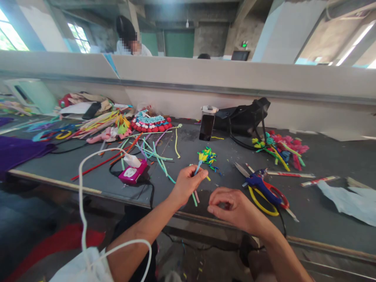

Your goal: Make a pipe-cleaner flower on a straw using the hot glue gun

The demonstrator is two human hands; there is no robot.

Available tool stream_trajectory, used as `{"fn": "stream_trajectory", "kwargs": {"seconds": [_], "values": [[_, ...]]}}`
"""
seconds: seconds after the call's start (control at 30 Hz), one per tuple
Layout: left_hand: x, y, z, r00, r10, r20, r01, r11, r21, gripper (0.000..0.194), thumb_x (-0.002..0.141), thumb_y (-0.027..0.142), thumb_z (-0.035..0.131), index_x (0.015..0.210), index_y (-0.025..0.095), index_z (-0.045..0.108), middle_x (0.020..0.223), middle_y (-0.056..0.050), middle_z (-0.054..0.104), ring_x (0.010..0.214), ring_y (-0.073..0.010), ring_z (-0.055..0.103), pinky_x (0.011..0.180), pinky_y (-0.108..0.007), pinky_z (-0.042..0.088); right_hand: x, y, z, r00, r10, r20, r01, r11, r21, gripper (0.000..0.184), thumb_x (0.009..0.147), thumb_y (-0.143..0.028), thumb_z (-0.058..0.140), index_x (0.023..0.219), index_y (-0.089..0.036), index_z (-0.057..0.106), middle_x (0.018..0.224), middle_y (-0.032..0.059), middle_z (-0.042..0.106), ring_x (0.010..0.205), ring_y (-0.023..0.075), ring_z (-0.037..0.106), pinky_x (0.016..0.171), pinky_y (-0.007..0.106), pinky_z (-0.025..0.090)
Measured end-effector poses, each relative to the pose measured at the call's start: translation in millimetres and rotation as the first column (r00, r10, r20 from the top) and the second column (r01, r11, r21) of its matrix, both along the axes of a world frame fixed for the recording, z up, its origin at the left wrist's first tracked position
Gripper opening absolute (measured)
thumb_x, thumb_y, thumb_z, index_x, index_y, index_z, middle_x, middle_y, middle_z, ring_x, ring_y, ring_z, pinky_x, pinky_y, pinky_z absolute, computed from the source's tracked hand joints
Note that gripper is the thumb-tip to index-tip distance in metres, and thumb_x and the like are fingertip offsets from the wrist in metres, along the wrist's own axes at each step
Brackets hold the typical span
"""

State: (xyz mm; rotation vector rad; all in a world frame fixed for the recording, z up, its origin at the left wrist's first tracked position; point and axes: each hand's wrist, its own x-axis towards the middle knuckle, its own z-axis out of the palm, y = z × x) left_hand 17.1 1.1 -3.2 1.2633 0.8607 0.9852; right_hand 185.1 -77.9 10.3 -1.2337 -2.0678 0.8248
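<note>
Pinching a yellow-tipped stem (199,166), the left hand (188,182) outreaches the right hand (236,205) (half-curled, free).

- Left hand (188,183): pinches a flower (202,158), yellow at the tip, pale blue at the stem.
- Right hand (232,203): loosely curled, near the front edge of the table (311,207).
- Beyond: clippings (209,156), heaped.
- At right: scissors (264,189); bouquet (289,145) farther back.
- At left: box (137,178), purple, with white plug (132,161).
- Rear: phone (207,127), near black bag (243,118).
</note>
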Motion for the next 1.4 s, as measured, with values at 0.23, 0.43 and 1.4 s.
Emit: {"fn": "stream_trajectory", "kwargs": {"seconds": [0.23,0.43,1.4], "values": [[6,-8,-3.3,0.995,0.007,-0.102,0.001,0.997,0.078,0.033,0.076,0.046,0.068,0.071,0.015,0.058,0.055,0.007,0.041,0.049,-0.0061,0.032,0.048,-0.021,0.023,-8,16,-12.7,0.871,-0.387,-0.302,0.419,0.907,0.048,0.028,0.080,-0.034,0.068,0.105,-0.021,0.062,0.087,0.0028,0.068,0.072,0.0147,0.062,0.055,0.022,0.045],[3,-11,-2.4,0.997,-0.079,-0.001,0.079,0.997,0.008,0.035,0.078,0.047,0.067,0.071,0.016,0.054,0.052,0.008,0.034,0.046,-0.0051,0.026,0.045,-0.021,0.020,-14,19,-15.1,0.863,-0.396,-0.313,0.429,0.902,0.041,0.020,0.086,-0.032,0.061,0.104,-0.023,0.067,0.085,0.0015,0.068,0.071,0.0139,0.061,0.060,0.024,0.047],[4,-20,9.8,0.976,-0.146,0.159,0.173,0.969,-0.174,0.027,0.078,0.040,0.067,0.079,0.013,0.065,0.043,0.010,0.031,0.037,-0.0034,0.021,0.037,-0.021,0.013,-3,16,-8.3,0.757,-0.416,-0.504,0.593,0.760,0.264,0.007,0.080,-0.027,0.071,0.086,-0.025,0.071,0.094,0.0022,0.061,0.096,0.0183,0.055,0.086,0.034,0.043]]}}
